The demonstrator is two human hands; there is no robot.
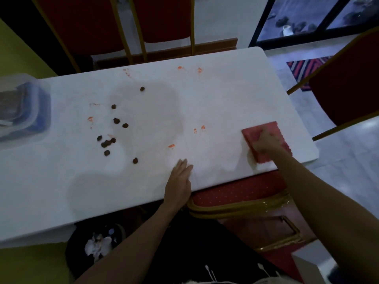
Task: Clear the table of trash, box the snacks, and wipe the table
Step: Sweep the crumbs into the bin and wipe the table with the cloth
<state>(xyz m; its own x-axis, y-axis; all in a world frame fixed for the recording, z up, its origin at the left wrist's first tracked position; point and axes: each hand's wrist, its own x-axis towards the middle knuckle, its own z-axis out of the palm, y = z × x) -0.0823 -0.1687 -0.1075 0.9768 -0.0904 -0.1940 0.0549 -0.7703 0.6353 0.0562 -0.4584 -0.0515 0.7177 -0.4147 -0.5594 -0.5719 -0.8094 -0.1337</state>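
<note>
While the left hand (178, 181) lies flat on the white table (225, 95) near its front edge, fingers straight and together, the right hand (266, 141) rests on a red cloth (275, 130) by the table's right end; blur hides whether its fingers grip or only press. Dark snack bits (116, 120) lie scattered left of centre among orange smears (171, 146). A clear plastic box (39, 111) sits at the far left.

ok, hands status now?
Left hand: open, flat on table.
Right hand: on cloth, blurred; grip cannot be told.
</note>
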